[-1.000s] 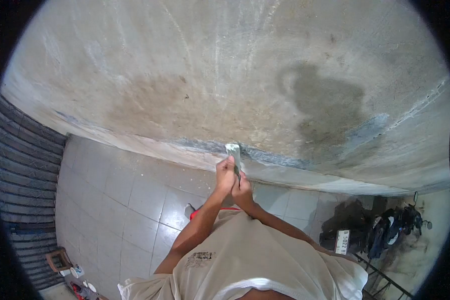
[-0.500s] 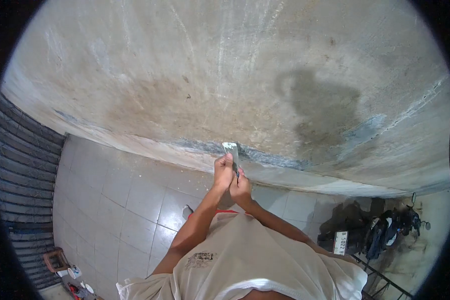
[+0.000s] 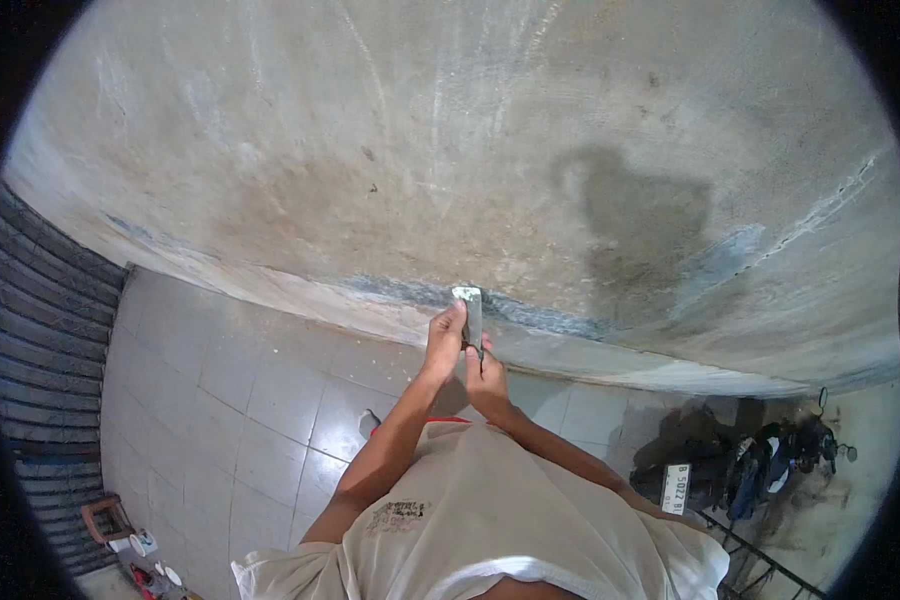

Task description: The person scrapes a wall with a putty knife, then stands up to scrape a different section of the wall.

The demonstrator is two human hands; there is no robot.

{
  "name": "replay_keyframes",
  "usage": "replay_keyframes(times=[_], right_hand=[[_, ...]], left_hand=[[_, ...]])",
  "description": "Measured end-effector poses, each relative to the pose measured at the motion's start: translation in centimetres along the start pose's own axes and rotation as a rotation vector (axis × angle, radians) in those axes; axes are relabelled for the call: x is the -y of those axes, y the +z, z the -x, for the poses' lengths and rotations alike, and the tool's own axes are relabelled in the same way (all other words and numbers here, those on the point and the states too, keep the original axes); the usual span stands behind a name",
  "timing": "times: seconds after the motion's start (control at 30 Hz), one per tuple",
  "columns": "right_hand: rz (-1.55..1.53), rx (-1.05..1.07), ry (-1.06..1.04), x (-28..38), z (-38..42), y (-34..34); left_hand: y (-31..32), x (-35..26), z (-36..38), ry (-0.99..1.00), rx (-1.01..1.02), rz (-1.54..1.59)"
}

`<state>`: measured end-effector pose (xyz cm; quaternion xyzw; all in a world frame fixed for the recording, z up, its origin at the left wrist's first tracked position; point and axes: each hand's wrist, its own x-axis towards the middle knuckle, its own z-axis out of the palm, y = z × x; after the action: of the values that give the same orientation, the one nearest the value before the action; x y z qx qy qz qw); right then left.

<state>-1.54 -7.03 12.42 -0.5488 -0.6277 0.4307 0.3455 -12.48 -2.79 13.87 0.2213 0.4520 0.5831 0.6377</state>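
Both hands, left hand (image 3: 444,342) and right hand (image 3: 485,375), are keeping a clenched grip on the scraper (image 3: 471,312), whose blade is now sitting slightly higher on the wall (image 3: 450,150), at twelve o'clock from the hands, suggesting scraping strokes along the dark seam.

Scraper (image 3: 469,310) blade now slightly lower on the wall (image 3: 470,150), both hands a touch nearer the body.
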Motion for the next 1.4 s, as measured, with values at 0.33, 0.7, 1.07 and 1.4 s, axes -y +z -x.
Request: replay_keyframes(times=[0.33,0.7,1.07,1.4], right_hand=[[0.089,-0.055,0.047,0.3,0.0,0.8],[0.108,-0.212,-0.246,-1.6,-0.6,1.1],[0.065,-0.168,-0.183,0.2,-0.2,0.5],[0.163,-0.072,-0.116,0.7,-0.6,-0.5]], left_hand=[[0.6,0.8,-0.6,-0.018,-0.109,0.066],[0.2,0.5,-0.7,0.017,-0.089,0.044],[0.4,1.4,-0.6,0.016,-0.07,0.112],[0.9,1.9,-0.9,-0.012,-0.09,0.115]])
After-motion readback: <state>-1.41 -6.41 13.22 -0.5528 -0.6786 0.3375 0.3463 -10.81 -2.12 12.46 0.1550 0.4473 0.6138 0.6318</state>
